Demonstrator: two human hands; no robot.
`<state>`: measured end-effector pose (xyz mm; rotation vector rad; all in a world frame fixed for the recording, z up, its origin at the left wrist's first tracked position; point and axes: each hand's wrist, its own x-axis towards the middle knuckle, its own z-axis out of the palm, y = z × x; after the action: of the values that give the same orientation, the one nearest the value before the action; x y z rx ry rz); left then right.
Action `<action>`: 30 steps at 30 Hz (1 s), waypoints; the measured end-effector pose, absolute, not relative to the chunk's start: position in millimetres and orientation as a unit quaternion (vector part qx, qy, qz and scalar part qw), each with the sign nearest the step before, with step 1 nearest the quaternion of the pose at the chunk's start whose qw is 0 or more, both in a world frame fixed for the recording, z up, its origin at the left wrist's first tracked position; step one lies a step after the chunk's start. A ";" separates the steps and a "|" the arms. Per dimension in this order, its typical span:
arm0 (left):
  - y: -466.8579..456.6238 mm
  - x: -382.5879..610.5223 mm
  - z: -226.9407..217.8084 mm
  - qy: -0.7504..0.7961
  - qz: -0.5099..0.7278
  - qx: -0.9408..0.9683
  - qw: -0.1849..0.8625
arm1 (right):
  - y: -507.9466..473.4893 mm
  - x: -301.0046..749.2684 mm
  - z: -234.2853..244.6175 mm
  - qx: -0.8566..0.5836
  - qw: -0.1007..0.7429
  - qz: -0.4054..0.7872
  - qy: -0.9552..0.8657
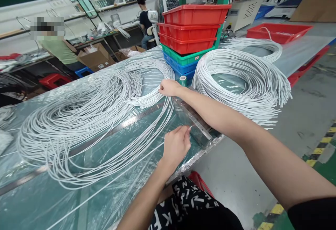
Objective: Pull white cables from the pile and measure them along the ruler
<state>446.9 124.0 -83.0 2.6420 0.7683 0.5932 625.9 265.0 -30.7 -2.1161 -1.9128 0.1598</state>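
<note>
My right hand [168, 87] is stretched out over the table [31, 202], fingers pinched shut on the ends of a few white cables [147, 99] where they fan out from the big loose coil of cables [78, 125]. My left hand [176, 146] sits nearer to me, just this side of the steel ruler [126, 123], curled closed with thumb and forefinger pressed together on what looks like a cable end; the end itself is too small to make out.

Taking the ruler as my mark: it runs slantwise across the table, low on my left and rising to my right. The strands I hold lie roughly along it and cross it, and the coil lies beyond it on the left. My right hand is on the far side of it, my left on the near side, so the right is the closer one to the coil.

A second coil [244, 83] rests right of the ruler's upper end, behind it stacked crates [194, 27] and a small green tape roll [183, 80].

The ruler's marks are too fine to read. My dark garment [189, 202] carries white letters, among them an "A" and a "K".
</note>
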 end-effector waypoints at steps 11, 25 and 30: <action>122.4 448.9 -81.3 0.286 0.213 0.915 0.190 | 262.9 625.6 -28.2 -0.737 0.144 0.063 -0.657; 118.9 449.7 -80.9 0.300 0.205 0.910 0.200 | 262.9 625.5 -28.9 -0.738 0.145 0.068 -0.655; 117.9 449.6 -80.4 0.304 0.203 0.909 0.199 | 262.7 625.0 -28.8 -0.737 0.136 0.065 -0.659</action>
<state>449.6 117.9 -80.4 2.5422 0.8515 0.5685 625.0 262.7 -28.8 -2.1341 -1.9088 0.1894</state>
